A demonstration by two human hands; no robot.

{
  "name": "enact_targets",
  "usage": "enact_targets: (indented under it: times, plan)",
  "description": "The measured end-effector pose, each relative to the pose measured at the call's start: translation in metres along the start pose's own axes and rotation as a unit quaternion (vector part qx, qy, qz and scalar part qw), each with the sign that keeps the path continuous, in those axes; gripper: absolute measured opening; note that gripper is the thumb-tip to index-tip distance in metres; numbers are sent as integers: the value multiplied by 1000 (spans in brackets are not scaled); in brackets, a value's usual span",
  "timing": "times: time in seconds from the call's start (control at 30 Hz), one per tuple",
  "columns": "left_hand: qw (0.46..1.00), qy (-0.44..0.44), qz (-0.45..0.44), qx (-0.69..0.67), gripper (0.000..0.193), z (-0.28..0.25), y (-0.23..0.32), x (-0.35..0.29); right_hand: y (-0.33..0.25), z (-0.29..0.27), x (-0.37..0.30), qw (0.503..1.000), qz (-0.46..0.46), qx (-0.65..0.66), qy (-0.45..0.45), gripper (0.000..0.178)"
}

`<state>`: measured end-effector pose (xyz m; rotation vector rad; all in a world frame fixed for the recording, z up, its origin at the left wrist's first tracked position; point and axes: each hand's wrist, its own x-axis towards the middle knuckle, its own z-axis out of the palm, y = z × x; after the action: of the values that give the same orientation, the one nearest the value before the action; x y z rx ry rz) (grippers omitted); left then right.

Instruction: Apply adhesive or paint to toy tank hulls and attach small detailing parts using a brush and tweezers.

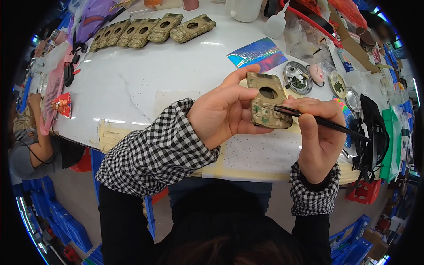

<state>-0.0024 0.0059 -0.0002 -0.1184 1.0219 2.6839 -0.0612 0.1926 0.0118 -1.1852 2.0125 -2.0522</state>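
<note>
We sit at a white surface (pixel 123 77), and we take the shiny blue foil sheet (pixel 255 52) as our landmark. Just on the near side of the foil, we hold a camouflage toy tank shell (pixel 264 115) in our left grip (pixel 221 108), thumb near the round hole in its top and fingers curled behind it. Our right grip (pixel 321 128) is narrow, pinching dark tweezers (pixel 354 134) whose tips lie over the shell below that hole; we cannot tell whether they carry anything or touch it. To the left of the foil and farther from us, seven similar shells (pixel 159 36) stand in a curved row. Just right of the foil is a round tin (pixel 286 71) with small dark green bits (pixel 298 83) in it, and a pink oval thing (pixel 316 74) beside that. Beyond the foil stands a white squeeze bottle (pixel 275 25). Nearer to us than the foil, a pale sheet (pixel 260 157) dotted with dark specks lies below our grips. Well to the foil's left sits another person (pixel 27 154).
</note>
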Motion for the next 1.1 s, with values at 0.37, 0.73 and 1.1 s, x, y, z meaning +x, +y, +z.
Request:
enact_targets:
  times: [0.37,0.73,1.1]
  plan:
    - [1000,-7,3,5,58,0,0,0,1,0,0,1000,-2,-8,-3,12]
    - [1000,-2,3,7,56,-2,-2,0,0,1,0,1000,-7,-16,0,12]
    - [1000,1,4,12,57,-2,-2,0,1,1,0,1000,-4,-10,2,12]
